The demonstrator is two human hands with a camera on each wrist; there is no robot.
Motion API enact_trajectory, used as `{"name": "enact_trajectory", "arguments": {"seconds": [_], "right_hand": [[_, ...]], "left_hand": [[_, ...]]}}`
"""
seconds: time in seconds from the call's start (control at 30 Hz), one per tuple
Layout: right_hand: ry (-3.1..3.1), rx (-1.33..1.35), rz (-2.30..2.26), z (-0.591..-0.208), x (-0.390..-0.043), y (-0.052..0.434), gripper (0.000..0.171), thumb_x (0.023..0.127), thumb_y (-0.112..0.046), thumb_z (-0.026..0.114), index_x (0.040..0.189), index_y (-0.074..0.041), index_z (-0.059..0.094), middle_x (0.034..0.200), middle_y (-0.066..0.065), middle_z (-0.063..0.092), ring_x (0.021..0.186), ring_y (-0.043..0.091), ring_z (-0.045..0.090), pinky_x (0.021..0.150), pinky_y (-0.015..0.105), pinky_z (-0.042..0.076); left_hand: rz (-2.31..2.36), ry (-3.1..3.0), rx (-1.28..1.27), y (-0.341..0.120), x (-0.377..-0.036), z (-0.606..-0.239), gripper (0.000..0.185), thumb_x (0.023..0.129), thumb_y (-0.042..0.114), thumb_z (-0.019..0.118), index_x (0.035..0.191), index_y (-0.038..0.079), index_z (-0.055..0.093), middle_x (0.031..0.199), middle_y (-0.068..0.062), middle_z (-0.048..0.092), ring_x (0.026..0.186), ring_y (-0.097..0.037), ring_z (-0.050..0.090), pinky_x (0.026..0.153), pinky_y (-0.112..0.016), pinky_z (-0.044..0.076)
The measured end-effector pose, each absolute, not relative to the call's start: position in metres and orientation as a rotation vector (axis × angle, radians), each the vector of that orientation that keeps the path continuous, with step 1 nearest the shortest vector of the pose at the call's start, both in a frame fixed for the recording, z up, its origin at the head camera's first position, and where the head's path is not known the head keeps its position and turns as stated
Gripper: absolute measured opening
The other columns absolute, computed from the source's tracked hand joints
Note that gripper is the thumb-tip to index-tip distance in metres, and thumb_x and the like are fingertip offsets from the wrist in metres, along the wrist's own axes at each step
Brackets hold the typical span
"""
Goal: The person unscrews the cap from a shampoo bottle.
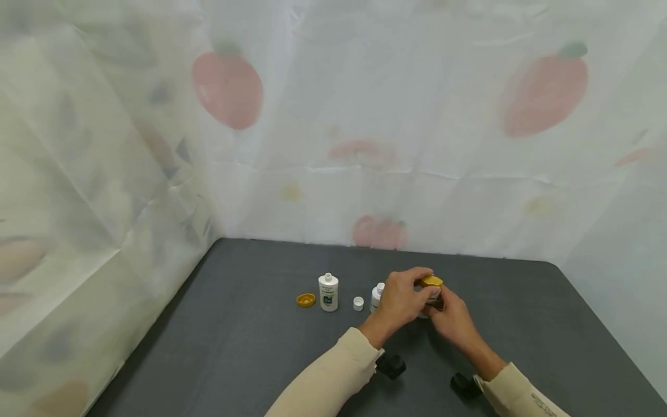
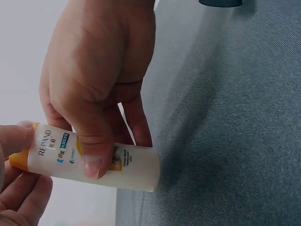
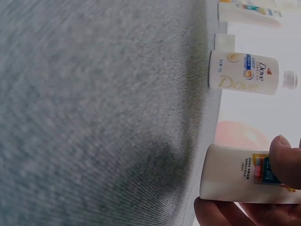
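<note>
A white REPAND bottle (image 2: 136,176) with a yellow cap (image 1: 431,281) is between the two hands. My left hand (image 1: 400,294) pinches the cap between thumb and fingers from above. Lower down, my right hand (image 1: 456,318) grips the bottle's body, its thumb across the printed label in the left wrist view. The cap sits on the bottle's top; any turning cannot be told. Whether the base touches the table is unclear. Just left of the hands stands a white Dove bottle (image 3: 244,73) with its neck bare, partly hidden by my left hand in the head view.
A small white cap (image 1: 358,303) lies left of the Dove bottle. Farther left stands another uncapped white bottle (image 1: 328,293), with a yellow cap (image 1: 305,300) lying beside it. The dark table (image 1: 250,347) is bounded by printed curtains (image 1: 312,202) behind and at the sides.
</note>
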State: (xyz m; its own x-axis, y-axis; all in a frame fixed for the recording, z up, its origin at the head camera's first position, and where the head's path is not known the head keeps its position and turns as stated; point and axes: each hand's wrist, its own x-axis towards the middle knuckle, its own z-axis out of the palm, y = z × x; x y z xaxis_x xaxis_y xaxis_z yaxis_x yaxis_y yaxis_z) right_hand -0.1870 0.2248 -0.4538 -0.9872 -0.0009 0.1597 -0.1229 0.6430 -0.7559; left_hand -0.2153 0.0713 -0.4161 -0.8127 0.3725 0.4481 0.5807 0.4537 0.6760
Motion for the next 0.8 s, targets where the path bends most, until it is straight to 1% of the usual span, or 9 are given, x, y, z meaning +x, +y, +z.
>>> {"name": "enact_trajectory", "arguments": {"seconds": [0.17, 0.3, 0.47, 0.5, 0.57, 0.7, 0.8], "right_hand": [[-2.706, 0.11, 1.26, -0.45, -0.184, 0.225, 0.045, 0.102, -0.015, 0.069, 0.143, -0.003, 0.055, 0.125, 0.023, 0.071, 0.113, 0.039, 0.07, 0.087, 0.049, 0.062], [-2.674, 0.129, 1.24, -0.447, -0.18, 0.224, 0.047, 0.101, -0.014, 0.07, 0.144, -0.002, 0.055, 0.124, 0.024, 0.071, 0.112, 0.04, 0.07, 0.086, 0.049, 0.063], [-2.586, 0.172, 1.216, -0.445, -0.177, 0.222, 0.047, 0.098, -0.011, 0.074, 0.141, -0.002, 0.058, 0.121, 0.026, 0.072, 0.111, 0.042, 0.072, 0.084, 0.047, 0.064], [-2.566, 0.185, 1.201, -0.445, -0.177, 0.222, 0.046, 0.097, -0.01, 0.075, 0.14, -0.002, 0.059, 0.119, 0.025, 0.073, 0.109, 0.041, 0.073, 0.082, 0.044, 0.065], [-2.528, 0.211, 1.184, -0.445, -0.175, 0.221, 0.044, 0.095, -0.01, 0.076, 0.136, -0.003, 0.062, 0.115, 0.022, 0.075, 0.104, 0.038, 0.075, 0.079, 0.036, 0.065], [-2.448, 0.253, 1.118, -0.441, -0.17, 0.22, 0.039, 0.092, -0.008, 0.08, 0.128, -0.007, 0.066, 0.108, 0.014, 0.077, 0.095, 0.03, 0.076, 0.074, 0.022, 0.061], [-2.374, 0.297, 1.096, -0.437, -0.165, 0.218, 0.039, 0.089, -0.005, 0.082, 0.126, -0.008, 0.068, 0.11, 0.011, 0.077, 0.096, 0.019, 0.076, 0.078, 0.019, 0.06]], "left_hand": [[-1.349, -2.437, -0.85, 0.068, -0.214, -0.413, 0.032, 0.098, 0.024, 0.075, 0.128, 0.013, 0.073, 0.119, -0.004, 0.079, 0.105, -0.012, 0.076, 0.085, -0.014, 0.057], [-1.386, -2.429, -0.853, 0.066, -0.212, -0.411, 0.032, 0.098, 0.025, 0.075, 0.128, 0.014, 0.073, 0.12, -0.004, 0.078, 0.106, -0.011, 0.076, 0.086, -0.014, 0.058], [-1.45, -2.396, -0.875, 0.063, -0.211, -0.408, 0.032, 0.097, 0.025, 0.076, 0.128, 0.014, 0.073, 0.119, -0.004, 0.078, 0.105, -0.009, 0.076, 0.086, -0.014, 0.058], [-1.473, -2.386, -0.877, 0.062, -0.211, -0.407, 0.032, 0.097, 0.024, 0.077, 0.127, 0.014, 0.074, 0.119, -0.004, 0.078, 0.105, -0.009, 0.076, 0.086, -0.015, 0.059], [-1.524, -2.357, -0.888, 0.06, -0.21, -0.405, 0.032, 0.097, 0.023, 0.077, 0.127, 0.013, 0.074, 0.119, -0.004, 0.078, 0.105, -0.009, 0.076, 0.086, -0.015, 0.059], [-1.635, -2.304, -0.911, 0.054, -0.206, -0.4, 0.032, 0.096, 0.022, 0.077, 0.127, 0.012, 0.073, 0.121, -0.006, 0.077, 0.106, -0.009, 0.076, 0.088, -0.014, 0.058], [-1.708, -2.256, -0.931, 0.049, -0.202, -0.395, 0.032, 0.097, 0.023, 0.076, 0.127, 0.012, 0.073, 0.122, -0.007, 0.076, 0.108, -0.01, 0.076, 0.09, -0.016, 0.059]]}}
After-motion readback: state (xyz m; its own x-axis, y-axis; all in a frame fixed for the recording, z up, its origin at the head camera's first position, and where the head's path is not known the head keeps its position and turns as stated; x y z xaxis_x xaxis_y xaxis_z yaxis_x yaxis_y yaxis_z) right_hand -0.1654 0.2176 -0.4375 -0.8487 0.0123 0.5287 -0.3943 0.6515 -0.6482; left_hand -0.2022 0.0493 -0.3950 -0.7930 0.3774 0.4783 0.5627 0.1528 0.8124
